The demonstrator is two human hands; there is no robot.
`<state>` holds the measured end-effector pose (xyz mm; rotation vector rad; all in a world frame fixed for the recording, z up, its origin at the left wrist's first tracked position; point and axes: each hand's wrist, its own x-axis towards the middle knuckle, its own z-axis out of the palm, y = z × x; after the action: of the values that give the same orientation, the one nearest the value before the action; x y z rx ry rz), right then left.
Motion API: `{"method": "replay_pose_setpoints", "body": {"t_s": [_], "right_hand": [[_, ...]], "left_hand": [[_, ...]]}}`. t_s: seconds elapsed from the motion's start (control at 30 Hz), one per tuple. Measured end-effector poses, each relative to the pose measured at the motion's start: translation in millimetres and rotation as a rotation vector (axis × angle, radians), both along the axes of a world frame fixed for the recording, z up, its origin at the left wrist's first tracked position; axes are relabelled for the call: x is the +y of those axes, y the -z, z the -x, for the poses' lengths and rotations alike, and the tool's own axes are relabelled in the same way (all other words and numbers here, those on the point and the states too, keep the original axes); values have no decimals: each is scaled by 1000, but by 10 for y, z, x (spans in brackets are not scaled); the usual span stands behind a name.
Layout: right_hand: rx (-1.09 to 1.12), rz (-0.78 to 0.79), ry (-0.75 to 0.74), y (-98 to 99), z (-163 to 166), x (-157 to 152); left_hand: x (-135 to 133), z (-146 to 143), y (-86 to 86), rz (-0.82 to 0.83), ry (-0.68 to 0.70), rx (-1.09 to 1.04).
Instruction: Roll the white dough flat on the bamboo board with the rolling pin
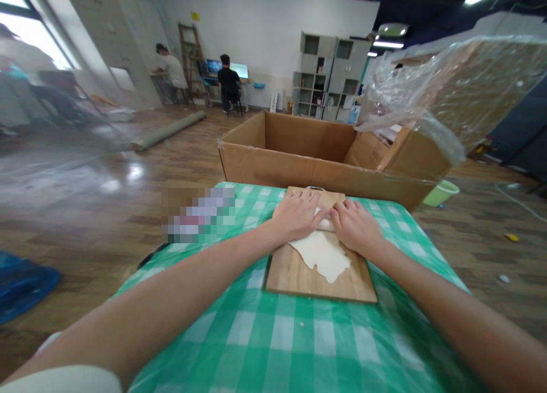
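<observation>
A thin, pale sheet of dough [320, 254] with a ragged, torn near edge lies on a wooden cutting board [299, 280]. Across its far part runs a pale roll [325, 224], mostly covered by my hands; whether it is a rolling pin or rolled-up dough I cannot tell. My left hand [297, 215] rests palm down on the left of the roll, fingers stretched forward. On the right end, my right hand [356, 225] lies palm down with its fingers slightly bent. The two thumbs almost meet in the middle.
A green and white checked cloth [282, 339] covers the table. Beyond its far edge stands a large open cardboard box [277, 158] with plastic wrap [401, 91]. A blurred-out item [199, 216] lies at the table's left. A light green bin [441, 193] is on the floor.
</observation>
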<state>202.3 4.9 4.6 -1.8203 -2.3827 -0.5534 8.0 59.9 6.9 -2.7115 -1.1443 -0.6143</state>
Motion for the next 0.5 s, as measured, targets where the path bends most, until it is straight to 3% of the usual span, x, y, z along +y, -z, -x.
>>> {"method": "replay_pose_setpoints", "body": {"t_s": [0.07,0.17,0.27,0.37,0.5], "right_hand": [[-1,20,-22,-13,-15,154],[46,10,67,-36,-14,334],[37,74,125,-69,11,463],[-6,146,140,-103,37,545],[3,156,121,-103,58,579]], "left_hand": [[141,-37,0,9,16,-12],[349,-74,-8,48,38,-6],[560,-100,-28,88,128,132],[743,-125,-39,33,207,302],[848,-132,-25,-30,198,378]]}}
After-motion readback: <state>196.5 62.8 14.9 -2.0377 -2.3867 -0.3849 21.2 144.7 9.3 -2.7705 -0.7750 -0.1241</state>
